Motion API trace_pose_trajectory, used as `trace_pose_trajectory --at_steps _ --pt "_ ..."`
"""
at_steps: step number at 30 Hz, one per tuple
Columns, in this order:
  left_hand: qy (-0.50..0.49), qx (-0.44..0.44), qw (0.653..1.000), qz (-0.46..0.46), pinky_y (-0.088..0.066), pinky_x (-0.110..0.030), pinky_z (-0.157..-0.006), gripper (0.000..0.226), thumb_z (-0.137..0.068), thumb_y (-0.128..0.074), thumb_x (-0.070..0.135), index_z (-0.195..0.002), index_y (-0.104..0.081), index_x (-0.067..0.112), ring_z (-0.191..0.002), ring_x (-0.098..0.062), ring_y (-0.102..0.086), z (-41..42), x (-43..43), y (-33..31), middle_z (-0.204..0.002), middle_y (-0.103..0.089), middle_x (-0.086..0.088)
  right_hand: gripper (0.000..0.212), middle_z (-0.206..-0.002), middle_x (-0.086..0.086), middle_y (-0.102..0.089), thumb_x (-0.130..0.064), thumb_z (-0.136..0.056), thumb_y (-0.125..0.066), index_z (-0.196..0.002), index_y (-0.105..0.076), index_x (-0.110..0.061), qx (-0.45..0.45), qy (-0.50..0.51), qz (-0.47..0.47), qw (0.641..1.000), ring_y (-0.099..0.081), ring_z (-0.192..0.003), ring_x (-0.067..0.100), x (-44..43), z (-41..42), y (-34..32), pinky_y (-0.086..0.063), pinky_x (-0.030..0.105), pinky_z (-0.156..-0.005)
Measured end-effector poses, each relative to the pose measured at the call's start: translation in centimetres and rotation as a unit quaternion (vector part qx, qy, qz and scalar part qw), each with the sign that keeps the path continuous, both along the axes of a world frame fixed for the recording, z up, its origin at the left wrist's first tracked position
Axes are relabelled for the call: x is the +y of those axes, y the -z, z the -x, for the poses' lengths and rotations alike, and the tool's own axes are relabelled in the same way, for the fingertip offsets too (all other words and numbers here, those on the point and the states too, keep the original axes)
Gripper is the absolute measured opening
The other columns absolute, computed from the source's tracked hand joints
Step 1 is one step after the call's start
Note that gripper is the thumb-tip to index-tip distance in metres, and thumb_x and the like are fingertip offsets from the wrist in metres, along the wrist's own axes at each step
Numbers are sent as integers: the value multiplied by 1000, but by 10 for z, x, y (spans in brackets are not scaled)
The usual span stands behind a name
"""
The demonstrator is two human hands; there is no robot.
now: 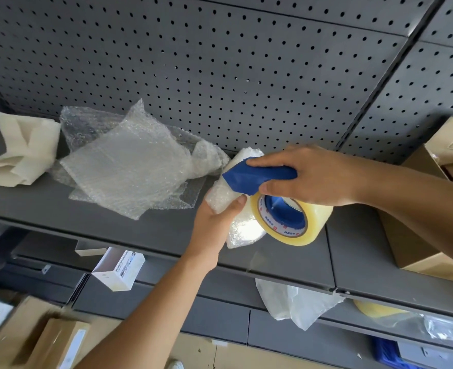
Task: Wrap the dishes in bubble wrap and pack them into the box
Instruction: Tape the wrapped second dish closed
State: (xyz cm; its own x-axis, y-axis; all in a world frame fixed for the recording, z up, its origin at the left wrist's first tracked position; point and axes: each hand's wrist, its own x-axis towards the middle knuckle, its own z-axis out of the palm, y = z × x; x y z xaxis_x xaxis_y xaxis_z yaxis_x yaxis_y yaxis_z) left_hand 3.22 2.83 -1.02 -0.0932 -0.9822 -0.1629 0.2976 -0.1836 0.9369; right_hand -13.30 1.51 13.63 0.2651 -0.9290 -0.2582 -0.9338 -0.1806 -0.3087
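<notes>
I am at the taping step: the wrapped dish (242, 227) is held up over the shelf (113, 222), just above its front edge and right of the middle, and the seam needs closing. My left hand (214, 222) grips the dish from below, thumb curled over the near side, fingers hidden behind it. My right hand (308, 177) is closed firmly round the blue dispenser (257, 175), forefinger stretched along its top, with the tape (300, 225) hanging under it and touching the dish. To do this well I would press the dispenser's nose flat on the wrap, draw the tape across the loose flap in one pull, and hold the dish steady so the wrap does not slip open; I cannot tell where the tape's free end sits. The box (417, 235) waits at the shelf's right end, near the right forearm. Spare wrap (129, 166) lies toward the left, against the back edge, with foam (20, 150) at the left end.
</notes>
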Motion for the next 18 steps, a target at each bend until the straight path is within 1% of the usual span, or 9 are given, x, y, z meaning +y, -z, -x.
trace_pose_trajectory --at_steps 3,5,7,8,12,14,16,17,18 --pt "-60 11 998 -23 -52 -42 -102 24 -93 -72 22 -115 -72 33 -109 -9 -70 4 -5 2 -111 -77 11 53 -129 -17 -57 -62 -88 -56 -140 -41 -63 -5 8 2 1000 -61 -103 10 -3 -8 2 -53 33 -93" --pt "-88 15 996 -30 -54 -35 -94 23 -93 -71 18 -110 -73 34 -104 -6 -71 7 -8 1 -106 -77 13 53 -128 -14 -56 -61 -90 -56 -141 -40 -62 2 15 11 1000 -60 -102 12 -3 -14 3 -53 33 -93" --pt "-106 14 994 -34 -52 -28 -83 24 -93 -69 15 -111 -72 30 -99 -5 -71 9 -12 1 -104 -77 11 53 -127 -14 -57 -60 -91 -55 -141 -40 -61 4 23 17 1000 -60 -100 11 -2 -18 4 -53 33 -91" --pt "-113 14 993 -40 -51 -26 -81 24 -92 -69 15 -113 -72 27 -99 -6 -72 9 -14 2 -105 -77 9 53 -126 -15 -57 -60 -91 -55 -142 -40 -61 4 28 18 999 -60 -100 11 -2 -19 4 -53 32 -90" --pt "-137 23 988 -72 -51 -25 -75 26 -90 -72 22 -116 -70 25 -99 -9 -72 8 -20 3 -106 -77 8 52 -122 -10 -53 -60 -92 -53 -142 -39 -60 27 44 26 998 -60 -101 16 2 -28 4 -54 35 -89" --pt "-139 23 986 -84 -49 -26 -76 24 -91 -72 24 -114 -69 26 -97 -5 -70 8 -23 2 -105 -75 10 52 -122 -8 -51 -62 -92 -50 -142 -37 -61 48 47 26 997 -59 -101 18 6 -31 4 -53 36 -88" --pt "-146 35 983 -106 -46 -27 -82 23 -92 -71 27 -114 -64 26 -96 0 -65 4 -25 0 -107 -70 14 51 -111 -9 -50 -62 -93 -47 -142 -36 -61 61 45 18 997 -59 -93 16 12 -35 2 -52 33 -80" --pt "-151 45 980 -122 -43 -29 -88 30 -92 -71 30 -120 -60 24 -103 -4 -62 2 -26 -1 -114 -67 13 48 -103 -12 -50 -61 -93 -47 -141 -39 -60 63 42 14 997 -59 -85 13 16 -36 1 -51 31 -74" --pt "-154 56 977 -133 -39 -32 -94 43 -92 -71 33 -130 -55 21 -114 -10 -58 -1 -28 -1 -124 -61 11 44 -96 -14 -50 -59 -94 -46 -138 -42 -59 64 38 11 997 -58 -78 9 21 -36 -2 -50 30 -68"
